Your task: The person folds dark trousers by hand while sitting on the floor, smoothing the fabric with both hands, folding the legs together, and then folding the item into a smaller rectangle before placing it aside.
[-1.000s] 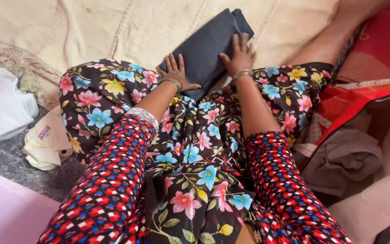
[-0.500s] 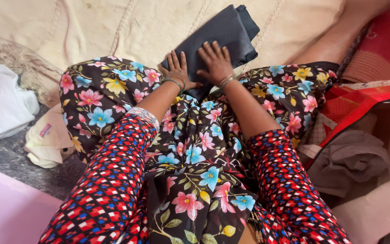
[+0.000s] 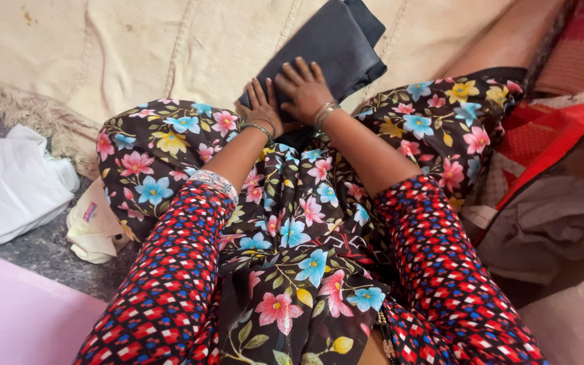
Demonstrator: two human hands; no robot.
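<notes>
Head view: folded dark cloth (image 3: 336,47) lies on cream mat (image 3: 136,47), just beyond the knees. Left hand (image 3: 259,105) and right hand (image 3: 303,88) side by side, flat, pressing its near end. Risk: uneven pressure could skew the fold.

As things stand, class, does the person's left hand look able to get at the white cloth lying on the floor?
Probably yes: the left hand rests flat on the folded dark cloth, and the white cloth lies uncovered on that same side, past the knee.
</notes>
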